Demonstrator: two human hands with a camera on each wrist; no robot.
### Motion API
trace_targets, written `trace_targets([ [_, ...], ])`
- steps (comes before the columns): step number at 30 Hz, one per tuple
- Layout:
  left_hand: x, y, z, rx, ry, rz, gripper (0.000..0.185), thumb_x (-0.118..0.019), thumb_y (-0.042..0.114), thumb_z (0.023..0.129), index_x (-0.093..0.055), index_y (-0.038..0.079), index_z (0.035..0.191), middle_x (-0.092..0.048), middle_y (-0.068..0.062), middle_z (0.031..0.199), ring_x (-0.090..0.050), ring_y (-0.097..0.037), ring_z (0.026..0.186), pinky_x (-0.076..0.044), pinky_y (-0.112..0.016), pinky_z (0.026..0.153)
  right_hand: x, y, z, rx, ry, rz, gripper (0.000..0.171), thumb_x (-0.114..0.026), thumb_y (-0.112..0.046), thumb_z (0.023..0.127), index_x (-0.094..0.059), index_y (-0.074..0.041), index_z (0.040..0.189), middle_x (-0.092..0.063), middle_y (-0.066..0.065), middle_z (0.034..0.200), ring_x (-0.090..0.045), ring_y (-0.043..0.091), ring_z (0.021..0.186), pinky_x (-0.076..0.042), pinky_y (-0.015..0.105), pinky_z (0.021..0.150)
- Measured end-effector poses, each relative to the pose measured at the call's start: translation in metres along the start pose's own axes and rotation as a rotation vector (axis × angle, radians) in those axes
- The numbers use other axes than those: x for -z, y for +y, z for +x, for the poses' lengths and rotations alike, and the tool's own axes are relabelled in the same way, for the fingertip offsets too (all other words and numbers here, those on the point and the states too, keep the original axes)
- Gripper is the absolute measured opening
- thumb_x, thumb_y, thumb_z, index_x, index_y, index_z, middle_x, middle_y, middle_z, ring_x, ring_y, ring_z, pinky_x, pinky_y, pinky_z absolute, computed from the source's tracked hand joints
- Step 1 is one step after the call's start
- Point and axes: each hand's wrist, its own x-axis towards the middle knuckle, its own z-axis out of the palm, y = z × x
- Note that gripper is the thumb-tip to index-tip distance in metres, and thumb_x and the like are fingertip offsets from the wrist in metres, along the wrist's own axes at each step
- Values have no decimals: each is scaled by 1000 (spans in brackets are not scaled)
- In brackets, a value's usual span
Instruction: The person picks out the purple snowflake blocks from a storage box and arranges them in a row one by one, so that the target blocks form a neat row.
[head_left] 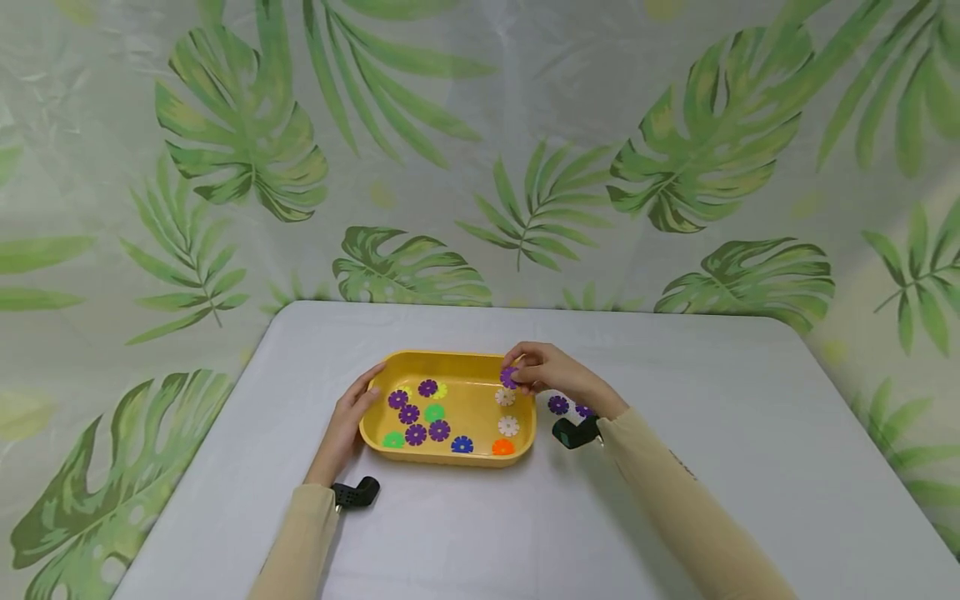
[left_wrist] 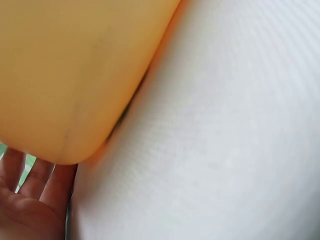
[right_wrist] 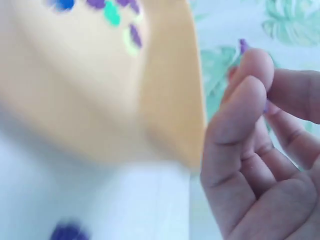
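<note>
In the head view, a yellow tray (head_left: 465, 408) holds notched plastic snowflake discs in several colours. My right hand (head_left: 555, 373) is over its far right corner, pinching a purple disc (head_left: 509, 377) between thumb and finger. The right wrist view shows the pinching fingertips (right_wrist: 245, 95), which hide most of that disc. My left hand (head_left: 348, 421) rests against the tray's left end. Its fingers (left_wrist: 37, 177) look fairly straight along the outer wall in the left wrist view, where the thumb is not visible.
Two purple discs, one nearer (head_left: 558, 405) and one partly behind the wrist (head_left: 583, 411), lie on the white table (head_left: 450, 533) right of the tray. White discs (head_left: 508, 426), an orange disc (head_left: 502, 447) and a blue disc (head_left: 462, 444) lie inside it. A leaf-patterned curtain (head_left: 525, 208) stands behind.
</note>
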Motion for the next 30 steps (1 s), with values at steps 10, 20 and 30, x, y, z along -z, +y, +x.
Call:
trace_targets([
  [10,2,0,-3,4,3,-6,43,-44,24,103,-42,21,146,-31,2,152,-25,-16,139,-22,-37,113,47,70,-50,-68,218,-3,27,-49,-3,96,-52,11,118,-57,13,85,-57,18,69,-55,32,67],
  [20,1,-1,-3,21,6,-11,43,-44,25,103,-41,21,146,-30,3,153,-26,-16,139,-23,-36,113,67,111,-77,-175,329,-87,27,-45,0,95,-51,15,118,-62,13,85,-61,16,67,-54,27,61],
  [30,-1,1,-1,-2,-5,-17,43,-43,23,103,-41,19,146,-30,1,153,-26,-16,139,-22,-37,113,62,97,-77,-161,416,-276,24,-48,0,94,-58,11,112,-59,20,95,-61,16,63,-55,29,58],
])
